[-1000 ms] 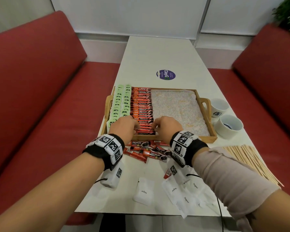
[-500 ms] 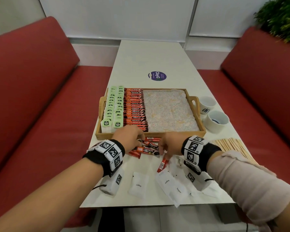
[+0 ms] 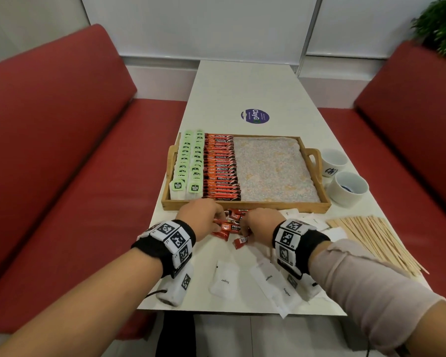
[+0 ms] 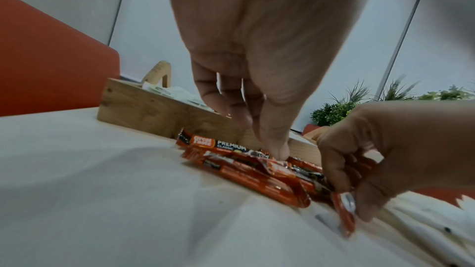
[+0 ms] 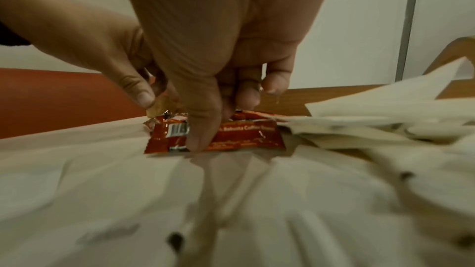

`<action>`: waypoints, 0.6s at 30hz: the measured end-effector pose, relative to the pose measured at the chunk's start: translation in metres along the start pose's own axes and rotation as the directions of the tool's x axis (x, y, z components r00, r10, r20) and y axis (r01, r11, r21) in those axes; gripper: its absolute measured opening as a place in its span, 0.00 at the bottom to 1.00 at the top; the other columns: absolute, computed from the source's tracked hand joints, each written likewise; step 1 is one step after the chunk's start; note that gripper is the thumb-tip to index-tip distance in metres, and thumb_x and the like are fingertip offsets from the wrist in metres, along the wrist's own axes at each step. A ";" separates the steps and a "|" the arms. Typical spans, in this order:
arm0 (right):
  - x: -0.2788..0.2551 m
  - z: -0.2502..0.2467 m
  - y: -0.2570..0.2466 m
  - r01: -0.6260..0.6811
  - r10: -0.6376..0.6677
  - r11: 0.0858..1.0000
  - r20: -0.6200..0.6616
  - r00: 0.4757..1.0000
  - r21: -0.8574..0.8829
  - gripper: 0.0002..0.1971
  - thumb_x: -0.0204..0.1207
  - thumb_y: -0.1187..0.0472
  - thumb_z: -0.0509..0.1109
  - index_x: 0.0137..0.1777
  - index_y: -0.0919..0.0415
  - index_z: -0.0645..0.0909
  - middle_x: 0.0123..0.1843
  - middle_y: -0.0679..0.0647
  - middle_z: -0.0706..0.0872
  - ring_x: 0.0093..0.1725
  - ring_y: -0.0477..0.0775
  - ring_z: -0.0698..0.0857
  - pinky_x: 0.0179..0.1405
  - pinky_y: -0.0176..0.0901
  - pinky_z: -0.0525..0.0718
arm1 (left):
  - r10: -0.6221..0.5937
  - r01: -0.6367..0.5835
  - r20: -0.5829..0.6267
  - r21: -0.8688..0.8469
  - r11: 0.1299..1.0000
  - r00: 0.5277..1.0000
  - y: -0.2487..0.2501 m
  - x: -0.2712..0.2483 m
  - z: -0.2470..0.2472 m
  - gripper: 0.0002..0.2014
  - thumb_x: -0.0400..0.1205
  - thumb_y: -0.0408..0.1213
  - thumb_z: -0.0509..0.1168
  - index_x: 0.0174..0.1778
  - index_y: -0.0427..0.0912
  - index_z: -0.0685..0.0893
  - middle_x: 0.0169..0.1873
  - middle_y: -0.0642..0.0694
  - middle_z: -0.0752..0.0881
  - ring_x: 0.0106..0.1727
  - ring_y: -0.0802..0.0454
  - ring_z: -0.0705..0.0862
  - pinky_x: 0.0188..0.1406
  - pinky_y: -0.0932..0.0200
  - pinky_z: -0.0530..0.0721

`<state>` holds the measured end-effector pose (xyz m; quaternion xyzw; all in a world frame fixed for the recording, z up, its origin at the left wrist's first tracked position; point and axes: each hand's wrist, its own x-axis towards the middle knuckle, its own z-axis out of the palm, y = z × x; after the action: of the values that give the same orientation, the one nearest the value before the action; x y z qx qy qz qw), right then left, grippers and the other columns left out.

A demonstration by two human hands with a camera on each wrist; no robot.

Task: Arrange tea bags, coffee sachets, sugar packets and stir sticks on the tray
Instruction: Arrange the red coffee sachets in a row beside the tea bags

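1. two hands work side by side on the white surface (image 3: 242,86), just in front of the near wall of the rectangular wooden tray (image 3: 245,206) with cut-out handles.
2. the left hand (image 3: 201,215) has its fingers curled down onto a small pile of loose red coffee sachets (image 3: 228,224); in the left wrist view its fingertips (image 4: 279,149) press on the top sachets, and whether they pinch one i cannot tell.
3. the right hand (image 3: 262,222) is curled over the same pile; in the right wrist view its thumb presses across one red sachet (image 5: 244,136) and the fingers fold behind it, so it grips that sachet.
4. inside the tray, two rows of pale green tea bags (image 3: 188,163) fill the left edge, with a row of red coffee sachets (image 3: 220,167) stacked just beside them; the rest of the tray shows a bare speckled liner (image 3: 271,171).
5. white paper sugar packets (image 3: 271,279) lie scattered on the surface near the front edge, under and around the right wrist.
6. a fan of thin wooden stir sticks (image 3: 371,238) lies on the surface to the right of the hands.
7. two white ceramic cups (image 3: 345,186) stand beside the tray's right handle.
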<state>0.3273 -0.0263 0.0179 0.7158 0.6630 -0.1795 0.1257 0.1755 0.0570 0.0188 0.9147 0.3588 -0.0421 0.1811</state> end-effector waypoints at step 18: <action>0.014 -0.024 -0.024 0.186 0.216 0.564 -0.361 0.907 0.804 0.09 0.70 0.68 0.77 0.37 0.56 0.81 0.36 0.54 0.88 0.32 0.49 0.85 0.41 0.42 0.86 | -0.082 -0.095 -0.228 -0.671 0.735 0.970 -0.006 0.002 -0.001 0.15 0.88 0.46 0.54 0.52 0.47 0.87 0.36 0.59 0.86 0.42 0.60 0.84 0.43 0.67 0.78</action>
<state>0.3067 -0.0019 0.0352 0.7172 0.5057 -0.3080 -0.3675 0.1727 0.0624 0.0178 0.7852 0.3655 0.2039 0.4564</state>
